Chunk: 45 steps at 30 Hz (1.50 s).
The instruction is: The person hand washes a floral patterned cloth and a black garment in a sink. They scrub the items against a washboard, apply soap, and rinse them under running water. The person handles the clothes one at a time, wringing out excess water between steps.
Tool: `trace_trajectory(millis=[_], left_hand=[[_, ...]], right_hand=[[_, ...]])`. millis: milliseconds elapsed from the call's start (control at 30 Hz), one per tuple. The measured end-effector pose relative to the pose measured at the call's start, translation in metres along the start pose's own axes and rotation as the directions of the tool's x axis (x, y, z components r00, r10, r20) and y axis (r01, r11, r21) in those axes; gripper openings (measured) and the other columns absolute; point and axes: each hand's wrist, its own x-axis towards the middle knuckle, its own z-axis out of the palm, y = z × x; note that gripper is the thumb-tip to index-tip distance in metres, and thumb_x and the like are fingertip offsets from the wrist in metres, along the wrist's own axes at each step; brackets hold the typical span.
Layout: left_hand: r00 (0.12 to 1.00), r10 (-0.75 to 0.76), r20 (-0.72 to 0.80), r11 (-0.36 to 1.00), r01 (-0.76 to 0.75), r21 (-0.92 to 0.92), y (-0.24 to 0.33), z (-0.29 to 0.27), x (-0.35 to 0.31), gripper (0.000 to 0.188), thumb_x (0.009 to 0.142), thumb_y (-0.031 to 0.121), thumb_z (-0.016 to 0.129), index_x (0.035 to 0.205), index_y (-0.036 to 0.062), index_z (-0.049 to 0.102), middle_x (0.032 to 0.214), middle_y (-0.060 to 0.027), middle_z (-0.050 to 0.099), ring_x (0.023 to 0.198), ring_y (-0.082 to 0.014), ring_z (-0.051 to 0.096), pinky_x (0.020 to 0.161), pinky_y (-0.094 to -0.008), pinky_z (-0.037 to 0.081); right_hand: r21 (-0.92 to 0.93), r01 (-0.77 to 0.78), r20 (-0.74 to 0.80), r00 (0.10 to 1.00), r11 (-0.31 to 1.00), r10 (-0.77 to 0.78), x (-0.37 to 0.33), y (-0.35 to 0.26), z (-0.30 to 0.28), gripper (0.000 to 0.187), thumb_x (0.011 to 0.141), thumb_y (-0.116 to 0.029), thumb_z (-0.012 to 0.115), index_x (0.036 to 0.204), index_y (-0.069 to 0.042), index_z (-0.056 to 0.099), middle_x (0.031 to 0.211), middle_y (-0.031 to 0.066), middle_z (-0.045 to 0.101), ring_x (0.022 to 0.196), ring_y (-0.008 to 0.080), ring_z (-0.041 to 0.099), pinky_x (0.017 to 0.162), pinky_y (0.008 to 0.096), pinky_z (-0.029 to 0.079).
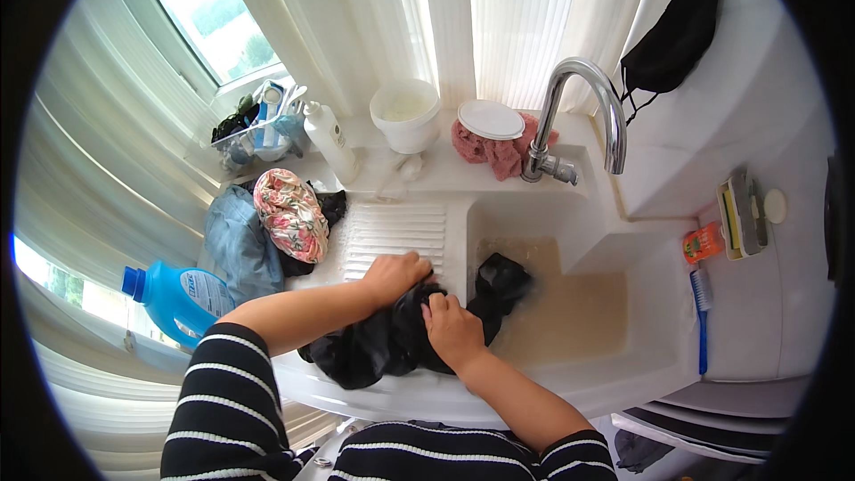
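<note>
A wet black garment (pixel 365 352) lies bunched over the ribbed washboard (pixel 396 223) and the front rim of the white sink (pixel 659 258). Its right end hangs into cloudy brownish water (pixel 579 316) in the basin. My left hand (pixel 392 278) is closed on the cloth at the washboard's lower edge. Just to the right and nearer to me, my right hand (pixel 452 328) grips the same garment with curled fingers. Folds of the black cloth partly hide the fingertips of both hands.
Left of the washboard sit a floral cloth (pixel 292 214), blue denim (pixel 239 245) and a blue detergent bottle (pixel 183 298). Behind stand a white pump bottle (pixel 331 144), a white tub (pixel 405 116) and the chrome faucet (pixel 570 116). A blue brush (pixel 702 321) hangs at right.
</note>
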Motion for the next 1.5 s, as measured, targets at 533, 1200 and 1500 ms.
trace_trajectory(millis=[533,1200,1500], left_hand=[[0.989,0.021,0.147,0.997,-0.031,0.066,0.002,-0.010,-0.008,0.032,0.094,0.038,0.053,0.089,0.0082,0.062,0.084,-0.0157,0.063,0.070,-0.0380,0.065,0.062,-0.0488,0.053],[0.959,-0.255,-0.128,0.954,0.270,0.126,-0.024,0.003,0.079,0.036,0.095,0.041,0.051,0.091,0.0061,0.058,0.090,-0.0164,0.063,0.075,-0.0375,0.065,0.062,-0.0457,0.053],[0.958,-0.265,-0.112,0.948,0.280,0.152,-0.064,0.010,0.061,0.036,0.096,0.041,0.049,0.092,0.0061,0.057,0.092,-0.0159,0.064,0.077,-0.0370,0.066,0.063,-0.0479,0.054]], right_hand=[[0.044,0.014,-0.015,1.000,0.999,-0.013,-0.007,0.006,0.005,0.021,0.094,-0.027,0.058,0.090,-0.009,0.047,0.073,0.0122,0.057,0.057,0.0300,0.064,0.046,0.0397,0.053],[-0.053,-0.142,-0.009,0.990,0.988,0.142,0.028,0.018,0.022,0.020,0.093,-0.023,0.057,0.093,-0.006,0.046,0.077,0.0144,0.060,0.063,0.0346,0.064,0.052,0.0428,0.053],[-0.011,-0.102,0.005,0.995,0.995,0.103,0.014,0.006,0.019,0.018,0.093,-0.021,0.057,0.092,-0.007,0.047,0.073,0.0140,0.060,0.061,0.0338,0.064,0.051,0.0427,0.053]])
